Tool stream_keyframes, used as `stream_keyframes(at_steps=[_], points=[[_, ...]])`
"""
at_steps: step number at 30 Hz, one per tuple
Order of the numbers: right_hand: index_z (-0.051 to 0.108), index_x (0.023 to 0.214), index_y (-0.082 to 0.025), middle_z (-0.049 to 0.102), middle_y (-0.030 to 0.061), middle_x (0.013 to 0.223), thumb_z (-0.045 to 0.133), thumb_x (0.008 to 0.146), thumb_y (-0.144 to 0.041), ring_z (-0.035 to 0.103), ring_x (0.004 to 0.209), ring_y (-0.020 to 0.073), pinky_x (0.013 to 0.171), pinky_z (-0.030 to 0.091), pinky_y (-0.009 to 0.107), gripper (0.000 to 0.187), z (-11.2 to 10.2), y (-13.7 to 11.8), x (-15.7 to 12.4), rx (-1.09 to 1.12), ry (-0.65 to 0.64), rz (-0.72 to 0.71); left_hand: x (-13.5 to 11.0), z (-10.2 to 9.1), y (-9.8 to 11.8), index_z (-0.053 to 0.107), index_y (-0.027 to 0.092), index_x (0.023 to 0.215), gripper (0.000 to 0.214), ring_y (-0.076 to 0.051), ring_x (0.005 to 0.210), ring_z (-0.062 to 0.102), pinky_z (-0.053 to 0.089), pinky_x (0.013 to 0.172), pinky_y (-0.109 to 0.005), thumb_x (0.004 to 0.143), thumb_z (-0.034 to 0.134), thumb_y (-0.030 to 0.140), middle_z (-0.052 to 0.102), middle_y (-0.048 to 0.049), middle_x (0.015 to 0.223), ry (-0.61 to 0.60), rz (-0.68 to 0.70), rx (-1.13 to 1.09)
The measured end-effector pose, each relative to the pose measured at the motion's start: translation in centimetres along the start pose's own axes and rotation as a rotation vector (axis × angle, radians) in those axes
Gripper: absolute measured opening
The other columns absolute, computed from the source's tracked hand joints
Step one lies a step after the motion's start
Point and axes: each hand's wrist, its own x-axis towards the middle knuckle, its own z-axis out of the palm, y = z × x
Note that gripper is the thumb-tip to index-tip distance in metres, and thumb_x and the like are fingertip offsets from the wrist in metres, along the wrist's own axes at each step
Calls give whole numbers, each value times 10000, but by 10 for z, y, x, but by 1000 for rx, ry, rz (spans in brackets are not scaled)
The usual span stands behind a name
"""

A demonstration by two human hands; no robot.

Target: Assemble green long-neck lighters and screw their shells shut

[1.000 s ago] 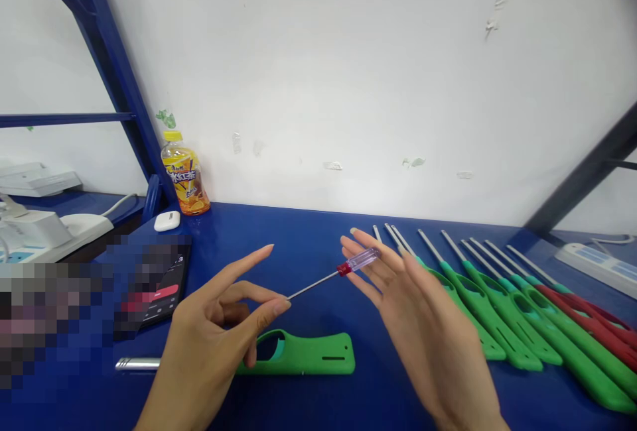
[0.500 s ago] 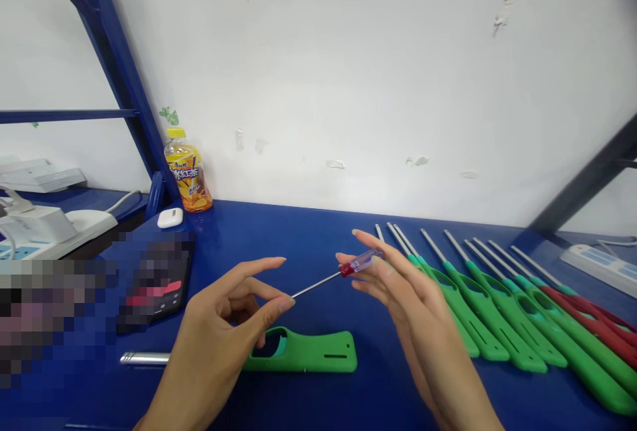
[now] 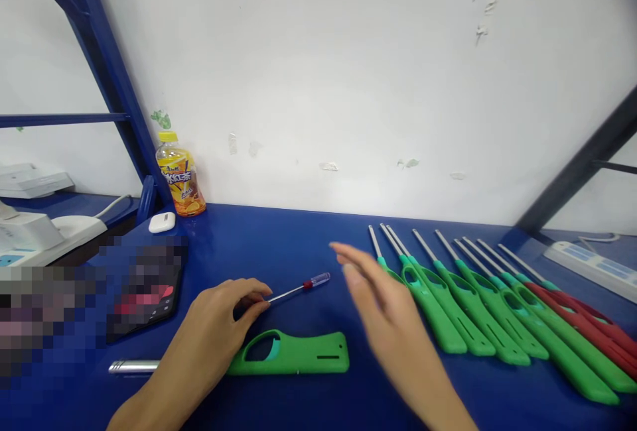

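Observation:
Thumb and fingers of my left hand point(image 3: 219, 325) pinch the shaft end of a small screwdriver point(image 3: 317, 280) with a clear purple and red handle. The screwdriver is low at the blue tabletop, its handle pointing right. My right hand point(image 3: 385, 315) is off the handle, slightly blurred, with fingers stretched out and nothing in them. In front of the screwdriver lies a green gas lighter point(image 3: 311, 353), its metal tube pointing left and partly hidden behind my left forearm.
Several green lighters point(image 3: 448, 311) and a few red ones point(image 3: 572, 308) lie in a row at the right. A drink bottle point(image 3: 182, 179), a white earbud case point(image 3: 162, 222) and a phone point(image 3: 172, 298) are at the left. A power strip point(image 3: 592, 264) sits far right.
My left hand has lowered the screwdriver toward the tabletop. My right hand has let go of its handle and moved slightly down, away from it.

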Motion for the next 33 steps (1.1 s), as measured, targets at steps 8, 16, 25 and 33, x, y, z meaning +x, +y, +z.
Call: stream_keyframes(at_steps=[8, 16, 25, 33], points=[[760, 1257, -478, 702, -120, 1422, 549, 634, 24, 530, 1462, 161, 1269, 372, 370, 827, -21, -17, -1, 774, 20, -1, 1, 2, -7, 827, 286, 940, 206, -271, 849, 783, 594, 794, -344, 902, 642, 367, 842, -18, 946, 34, 43, 65], [776, 1260, -429, 716, -82, 1416, 558, 616, 49, 506, 1479, 182, 1262, 364, 342, 830, -13, -7, 5, 822, 28, 26, 1, 2, -4, 818, 283, 952, 283, -283, 903, 786, 593, 838, -353, 962, 584, 442, 840, -29, 983, 56, 63, 95], [830, 1089, -389, 757, -106, 1334, 520, 585, 71, 558, 1429, 143, 1232, 413, 299, 750, -15, 18, 12, 837, 166, 146, -2, 0, -5, 813, 269, 1001, 308, -297, 948, 793, 576, 870, -372, 981, 547, 424, 849, -35, 1024, 55, 57, 137], [826, 1073, -340, 768, -81, 1326, 460, 565, 82, 561, 1427, 125, 1217, 430, 277, 755, -14, 24, 16, 856, 235, 245, 0, 2, -5, 816, 269, 1022, 352, -296, 963, 804, 584, 875, -379, 980, 512, 442, 855, -23, 1042, 61, 55, 168]])
